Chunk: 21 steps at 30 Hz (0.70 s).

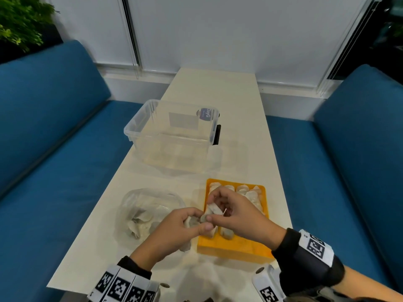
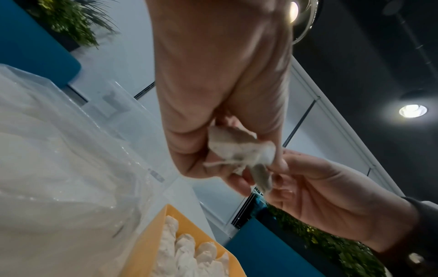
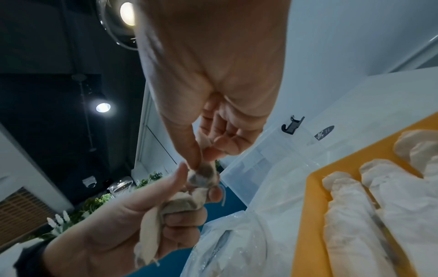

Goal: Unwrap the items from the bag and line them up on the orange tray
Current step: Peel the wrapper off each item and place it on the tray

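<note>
Just above the near left corner of the orange tray [image 1: 235, 249], both hands hold one small white-grey wrapped item [image 1: 209, 212]. My left hand [image 1: 199, 223] curls its fingers round the lower end of the item [image 3: 203, 174], and a white strip trails down through the fist. My right hand [image 1: 214, 207] pinches the upper end of the item [image 2: 237, 148] between thumb and fingertips. Several white rolled pieces [image 3: 350, 215] lie side by side on the tray [image 3: 308, 224]. A clear plastic bag [image 1: 148, 212] holding more pale bundles lies left of the tray.
A clear plastic storage box [image 1: 172, 136] stands on the white table [image 1: 218, 90] beyond the tray and bag. Blue sofa seats run along both long sides of the table. A plant stands at the far left corner.
</note>
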{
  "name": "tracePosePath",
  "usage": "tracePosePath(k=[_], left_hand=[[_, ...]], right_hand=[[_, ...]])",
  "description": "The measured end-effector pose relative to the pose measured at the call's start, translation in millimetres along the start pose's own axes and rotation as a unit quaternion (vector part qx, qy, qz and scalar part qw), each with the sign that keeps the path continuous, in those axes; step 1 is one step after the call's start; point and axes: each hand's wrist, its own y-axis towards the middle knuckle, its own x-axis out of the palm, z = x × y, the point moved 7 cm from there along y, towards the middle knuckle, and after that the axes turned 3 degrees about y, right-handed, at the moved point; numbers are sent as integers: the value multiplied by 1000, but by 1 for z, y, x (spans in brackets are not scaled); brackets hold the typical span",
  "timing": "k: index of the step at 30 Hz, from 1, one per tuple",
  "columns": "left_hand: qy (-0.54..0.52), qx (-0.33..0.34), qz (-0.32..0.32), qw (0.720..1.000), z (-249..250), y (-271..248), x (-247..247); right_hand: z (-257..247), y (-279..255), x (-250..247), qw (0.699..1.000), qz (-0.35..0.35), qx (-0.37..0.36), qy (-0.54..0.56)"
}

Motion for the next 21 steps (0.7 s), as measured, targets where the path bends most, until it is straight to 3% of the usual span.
tracePosePath(k=[6,13,17,21], left_hand=[[-19,-9,3,1000,-4,2,2],[11,-23,5,1000,-6,6,6],[-9,-54,17,998,-14,5,0],[-37,-73,46,996,-21,0,-10]], right_hand=[[11,-2,-13,986,52,52,152],[23,-2,-36,979,73,70,179],[43,1,-64,991,90,80,62],[79,-1,-74,979,18,143,-147]])
